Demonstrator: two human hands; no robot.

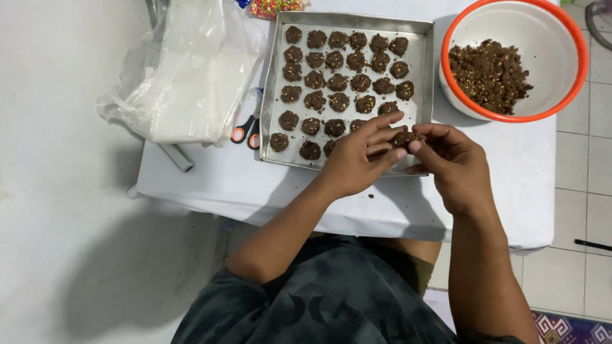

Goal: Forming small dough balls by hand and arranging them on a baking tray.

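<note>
**A:** What is lying around the working place?

**B:** A white table is standing over a tiled floor. At its left part a crumpled clear plastic bag is lying, and it is covering partly the scissors with orange handles, which are lying just beside the left wall of the metal tray. A small grey tube is sticking out under the bag. At the top edge a packet of coloured candies is showing only partly.

**A:** And what are the hands doing?

**B:** Both hands are meeting over the near right corner of the tray and are hiding that corner. The left hand is half open, its fingers are stretching to the right and touching a small dough lump. The right hand is curling, and its fingertips are pinching the same lump from the other side. So the lump is sitting between the fingertips of both hands, just above the tray.

**A:** What are the containers holding?

**B:** The tray is carrying rows of dark round cookie pieces; its right strip is bare. The white bowl with orange rim, touching the tray's right side, is holding a heap of brown crumbly dough.
</note>
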